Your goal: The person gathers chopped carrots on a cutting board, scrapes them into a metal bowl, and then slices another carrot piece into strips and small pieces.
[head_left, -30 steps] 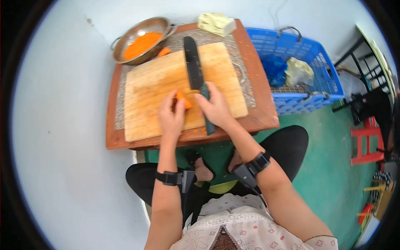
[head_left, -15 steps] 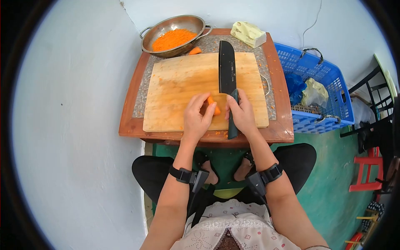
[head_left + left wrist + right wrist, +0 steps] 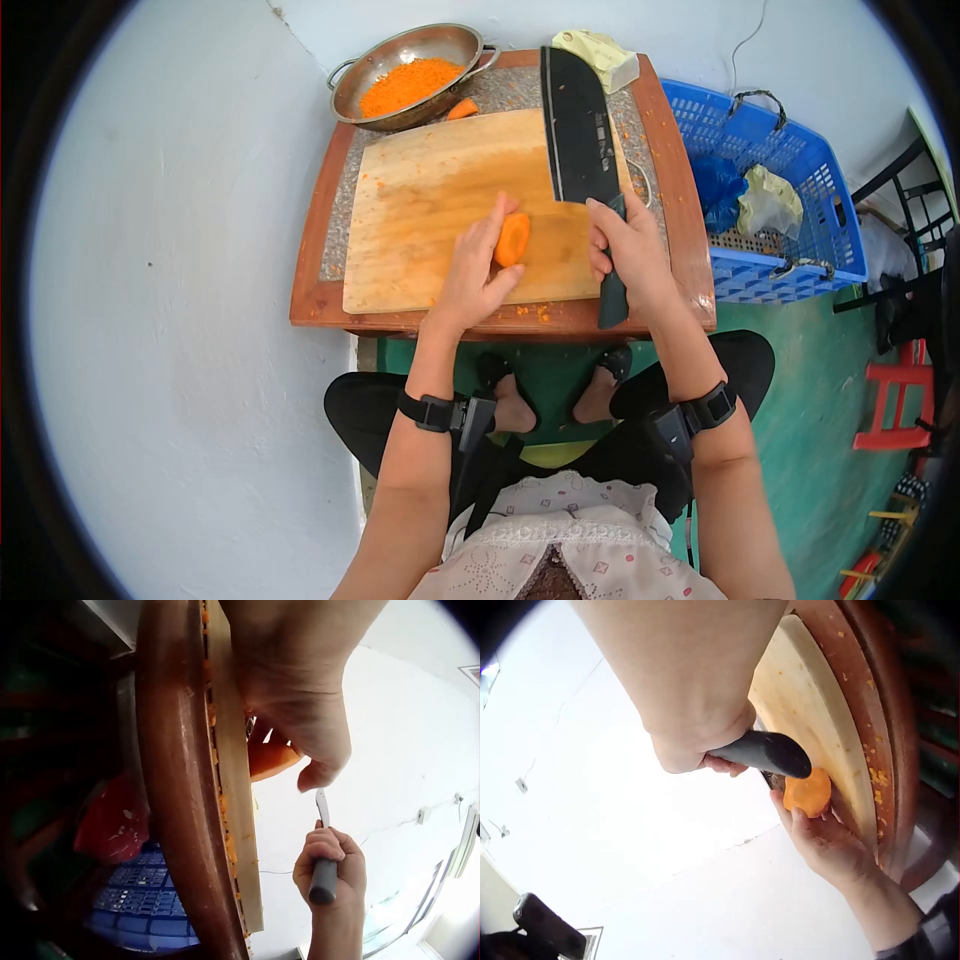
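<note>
And here we are, our right hand point(image 3: 638, 255) wrapped round the dark handle point(image 3: 613, 292) of the broad knife point(image 3: 582, 130), fingers closed on it, the blade lifted to the right of the carrot piece point(image 3: 513, 240) and well clear of it. The flat shows upward and the edge faces left, towards our left hand point(image 3: 474, 275). That's the danger, we reckon: bring the blade down at that slant and it could skid off the carrot into a fingertip or the thumb. A rounded side underneath could also let the piece roll if our hold is loose, and the damp-looking cutting board point(image 3: 415, 215) might make any slip worse.

Now, where does the carrot lie? On the board, towards its near side, with the orange cut face turned up and right. Our left fingers curve round its left and far sides, the thumb comes in at the near end, and together they pinch it. The right side is open, facing the knife. From the right wrist view, the thumb touches the rim of the cut face; how firmly we're pressing, we can't tell.
</note>
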The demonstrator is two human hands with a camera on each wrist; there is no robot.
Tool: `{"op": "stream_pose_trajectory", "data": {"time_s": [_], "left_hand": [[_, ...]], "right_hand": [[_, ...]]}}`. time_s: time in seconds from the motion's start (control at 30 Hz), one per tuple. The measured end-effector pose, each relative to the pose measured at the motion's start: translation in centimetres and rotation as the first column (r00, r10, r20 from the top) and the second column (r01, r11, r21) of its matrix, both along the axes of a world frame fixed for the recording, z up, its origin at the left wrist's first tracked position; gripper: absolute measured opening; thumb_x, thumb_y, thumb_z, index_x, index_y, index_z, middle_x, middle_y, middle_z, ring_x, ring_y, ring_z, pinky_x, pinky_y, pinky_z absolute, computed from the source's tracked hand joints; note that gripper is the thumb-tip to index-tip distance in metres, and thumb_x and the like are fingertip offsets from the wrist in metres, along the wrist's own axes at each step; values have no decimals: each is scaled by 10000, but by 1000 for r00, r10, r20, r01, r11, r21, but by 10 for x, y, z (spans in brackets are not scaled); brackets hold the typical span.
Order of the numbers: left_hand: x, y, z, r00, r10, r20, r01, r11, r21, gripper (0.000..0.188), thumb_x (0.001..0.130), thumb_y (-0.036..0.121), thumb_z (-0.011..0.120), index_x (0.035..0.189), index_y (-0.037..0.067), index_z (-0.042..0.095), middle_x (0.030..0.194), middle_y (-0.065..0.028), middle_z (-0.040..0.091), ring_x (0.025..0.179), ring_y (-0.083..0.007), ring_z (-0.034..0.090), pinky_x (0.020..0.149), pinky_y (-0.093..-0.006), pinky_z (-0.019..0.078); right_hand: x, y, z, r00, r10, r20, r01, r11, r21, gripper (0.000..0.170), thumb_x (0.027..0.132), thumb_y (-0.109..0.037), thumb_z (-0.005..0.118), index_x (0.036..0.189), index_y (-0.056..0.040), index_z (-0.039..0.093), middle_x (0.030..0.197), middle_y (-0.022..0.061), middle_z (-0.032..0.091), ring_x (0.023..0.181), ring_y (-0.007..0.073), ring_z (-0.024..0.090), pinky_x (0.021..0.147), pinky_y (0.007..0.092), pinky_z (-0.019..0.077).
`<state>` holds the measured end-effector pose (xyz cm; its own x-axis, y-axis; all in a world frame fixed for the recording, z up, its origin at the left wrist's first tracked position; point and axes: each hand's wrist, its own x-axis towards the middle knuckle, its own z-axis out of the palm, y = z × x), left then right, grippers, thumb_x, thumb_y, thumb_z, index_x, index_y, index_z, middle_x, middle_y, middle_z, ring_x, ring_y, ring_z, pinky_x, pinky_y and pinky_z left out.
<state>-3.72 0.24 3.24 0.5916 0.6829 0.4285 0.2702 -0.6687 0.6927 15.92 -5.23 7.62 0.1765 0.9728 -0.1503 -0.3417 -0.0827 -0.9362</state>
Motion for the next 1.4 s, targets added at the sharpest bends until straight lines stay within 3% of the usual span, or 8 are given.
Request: {"op": "stream_pose_trajectory", "data": {"time_s": [0.33, 0.47, 0.67, 0.77, 0.83, 1.07, 1.27, 1.4], "left_hand": [[-7, -2, -4, 992, -75, 100, 91, 982, -168, 549, 848, 82, 436, 1377, -6, 317, 1348, -172, 425, 1227, -300, 396, 1046, -360, 247], [-4, -11, -15, 975, 159, 158, -121, 966, -228, 427, 891, 100, 471, 1292, -37, 427, 1250, -196, 505, 1120, -270, 502, 964, -321, 358], [17, -28, -11, 858, 481, 181, -435, 867, -244, 358, 844, 102, 589, 1152, -75, 544, 966, -196, 626, 825, -225, 619, 754, -288, 478], [25, -33, 0, 864, 496, 87, -453, 840, -298, 376, 830, 97, 612, 1159, -71, 541, 941, -182, 611, 742, -202, 606, 670, -286, 489], [34, -40, 0, 856, 492, 161, -456, 864, -215, 392, 818, 88, 626, 1164, -73, 535, 937, -166, 592, 713, -190, 594, 635, -284, 488], [36, -39, 0, 855, 497, 151, -474, 865, -162, 392, 815, 66, 635, 1162, -46, 493, 944, -124, 566, 707, -138, 583, 613, -247, 496], [33, -27, -3, 873, 487, 30, -458, 839, -293, 446, 778, 118, 680, 1150, -19, 476, 972, -102, 567, 652, -114, 555, 548, -235, 449], [34, -25, -7, 882, 454, 122, -425, 881, -207, 457, 747, 131, 699, 1124, -14, 486, 973, -105, 550, 637, -127, 534, 563, -249, 443]], "right_hand": [[11, -11, 0, 873, 244, 422, -230, 970, -83, 228, 923, -197, 509, 1057, -14, 490, 589, -25, 413, 416, 56, 417, 371, 226, 372], [11, -11, -3, 787, 206, 582, -216, 975, -53, 269, 918, -181, 506, 1107, 9, 479, 600, -20, 419, 418, 71, 430, 377, 230, 389], [-4, -14, 2, 801, 284, 527, -256, 958, -128, 268, 918, -179, 500, 1108, 9, 480, 596, 9, 437, 419, 92, 456, 377, 255, 398], [-11, -11, -6, 637, 252, 729, -255, 961, -110, 257, 890, -191, 509, 992, 43, 482, 725, 247, 568, 724, 395, 578, 659, 439, 435], [-15, -11, -3, 633, 245, 735, -263, 960, -94, 241, 887, -187, 509, 956, 40, 472, 741, 275, 561, 742, 438, 557, 652, 455, 432], [-17, -10, -4, 496, 205, 844, -320, 947, -42, 233, 878, -181, 518, 905, 38, 439, 758, 300, 556, 763, 467, 546, 658, 487, 422], [-15, -11, 3, 576, 288, 765, -298, 945, -131, 239, 879, -184, 519, 898, 39, 436, 756, 300, 548, 767, 467, 540, 653, 478, 419], [-14, -12, 1, 583, 269, 767, -302, 948, -103, 250, 881, -194, 514, 902, 42, 434, 763, 293, 545, 768, 461, 538, 654, 469, 418]]}}
